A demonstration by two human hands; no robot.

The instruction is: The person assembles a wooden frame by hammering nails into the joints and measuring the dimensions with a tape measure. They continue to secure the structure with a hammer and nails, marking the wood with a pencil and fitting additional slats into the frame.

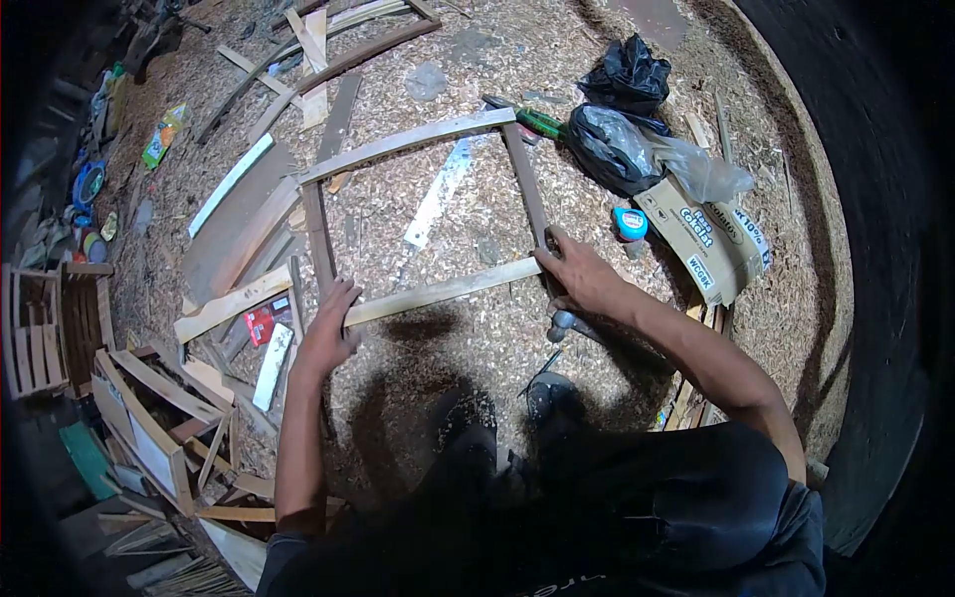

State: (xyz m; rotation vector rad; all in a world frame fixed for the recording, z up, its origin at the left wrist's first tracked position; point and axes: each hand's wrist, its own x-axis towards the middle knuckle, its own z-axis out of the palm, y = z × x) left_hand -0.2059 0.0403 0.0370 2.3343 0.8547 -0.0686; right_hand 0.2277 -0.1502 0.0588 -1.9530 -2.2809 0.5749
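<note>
A four-sided wooden frame [448,292] lies before me, its near and far strips pale and its two side strips darker. At its near left corner my left hand [328,330] is closed, fingers over the joint. My right hand [579,269] grips the near right corner, thumb side on the pale strip. Just below that hand, what looks like a hammer [564,321] rests on the ground, partly in shadow. Through the frame's opening a whitish flat strip [438,204] shows on the wood shavings.
Right of the frame are a blue tape measure [630,224], black plastic bags [609,149], a flattened cardboard box [701,234] and a green-handled tool [540,123]. Loose boards [239,239] and a red packet [264,323] lie left. Wooden crates [149,428] stand at lower left.
</note>
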